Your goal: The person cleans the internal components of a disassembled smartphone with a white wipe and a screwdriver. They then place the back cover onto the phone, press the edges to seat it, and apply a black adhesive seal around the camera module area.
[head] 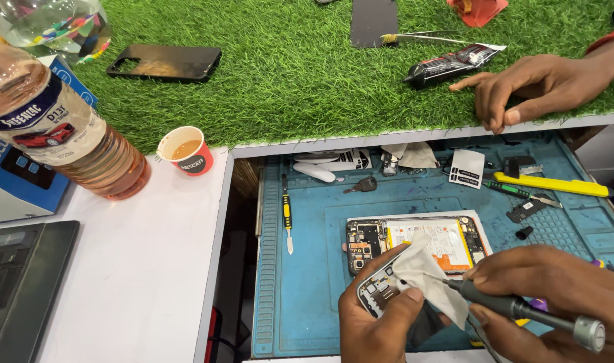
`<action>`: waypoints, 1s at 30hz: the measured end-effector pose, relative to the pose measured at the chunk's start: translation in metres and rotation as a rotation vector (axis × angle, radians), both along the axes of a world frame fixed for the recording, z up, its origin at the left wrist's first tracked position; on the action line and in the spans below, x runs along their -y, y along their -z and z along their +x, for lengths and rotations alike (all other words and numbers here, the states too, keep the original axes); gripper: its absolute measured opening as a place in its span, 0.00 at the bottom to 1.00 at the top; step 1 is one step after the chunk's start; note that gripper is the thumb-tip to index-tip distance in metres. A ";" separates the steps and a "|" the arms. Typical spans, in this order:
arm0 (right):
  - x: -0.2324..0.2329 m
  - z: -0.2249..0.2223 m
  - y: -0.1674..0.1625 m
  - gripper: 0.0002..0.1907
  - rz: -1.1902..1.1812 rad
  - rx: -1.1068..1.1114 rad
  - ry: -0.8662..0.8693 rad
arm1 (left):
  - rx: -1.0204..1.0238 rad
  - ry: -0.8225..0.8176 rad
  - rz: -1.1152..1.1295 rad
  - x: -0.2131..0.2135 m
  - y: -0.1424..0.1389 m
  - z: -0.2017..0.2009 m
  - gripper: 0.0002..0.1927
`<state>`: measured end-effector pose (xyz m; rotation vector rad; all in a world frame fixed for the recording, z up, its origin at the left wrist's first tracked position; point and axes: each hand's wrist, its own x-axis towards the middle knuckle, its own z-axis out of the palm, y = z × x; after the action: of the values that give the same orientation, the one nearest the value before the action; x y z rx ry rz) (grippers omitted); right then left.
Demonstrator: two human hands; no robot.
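Head view: a small phone frame part (pixel 377 288) under a white wipe (pixel 428 272) sits pinched in the left hand (pixel 377 323). The right hand (pixel 555 296) grips a grey screwdriver (pixel 515 308) closed-fisted, tip at the wipe. Just behind lies an opened phone (pixel 414 242) on the blue mat (pixel 307 269); another person's hand (pixel 535 84) rests on green turf (pixel 307 74).

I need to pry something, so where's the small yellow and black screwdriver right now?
In the head view, the yellow and black screwdriver lies on the left side of the blue work mat, left of the opened phone, tip pointing toward you.
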<state>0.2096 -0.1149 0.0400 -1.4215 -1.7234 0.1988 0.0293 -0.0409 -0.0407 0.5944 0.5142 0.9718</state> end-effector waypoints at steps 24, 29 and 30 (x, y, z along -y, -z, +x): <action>-0.003 -0.009 0.001 0.13 0.037 -0.010 0.037 | -0.029 -0.030 -0.108 0.000 -0.005 -0.001 0.28; -0.004 -0.005 0.002 0.15 0.025 0.002 0.001 | -0.061 -0.034 -0.081 0.000 -0.007 -0.002 0.33; -0.004 -0.005 0.002 0.15 0.022 0.009 0.003 | -0.063 -0.035 -0.068 -0.001 -0.007 -0.002 0.34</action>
<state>0.2046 -0.1109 0.0380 -1.4107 -1.7258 0.1714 0.0271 -0.0403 -0.0336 0.5576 0.6136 0.9669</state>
